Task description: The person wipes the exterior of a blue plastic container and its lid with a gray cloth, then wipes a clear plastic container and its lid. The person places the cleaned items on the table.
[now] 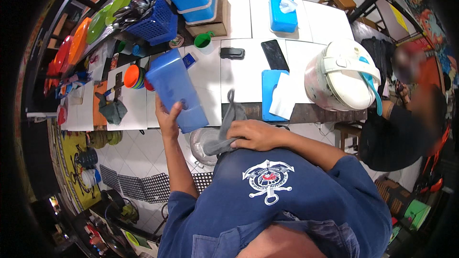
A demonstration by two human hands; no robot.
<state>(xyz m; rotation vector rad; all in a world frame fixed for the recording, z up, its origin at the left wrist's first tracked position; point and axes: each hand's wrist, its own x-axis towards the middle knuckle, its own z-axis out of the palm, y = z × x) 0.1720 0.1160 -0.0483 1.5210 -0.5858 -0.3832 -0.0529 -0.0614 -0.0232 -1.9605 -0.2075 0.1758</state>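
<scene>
My left hand point(168, 119) grips the lower left side of a long translucent blue plastic box point(174, 83), thumb on its face. The box is tilted above the near edge of the white table point(210, 86). Close to my body, my right hand point(256, 135) is closed on a grey cloth point(234, 113). One end of the cloth sticks up past the table edge, and the rest hangs below my fingers. Under the cloth is a round silvery surface point(198, 145), partly covered; I cannot tell what it belongs to.
To the right stand a large white rice container point(318, 74) and a blue tissue box point(267, 93). Farther back lie two dark phones, point(275, 55) a green cup point(203, 43) and another tissue box point(282, 16). A blue cutlery basket point(155, 24) stands left. A person point(401, 134) sits at right.
</scene>
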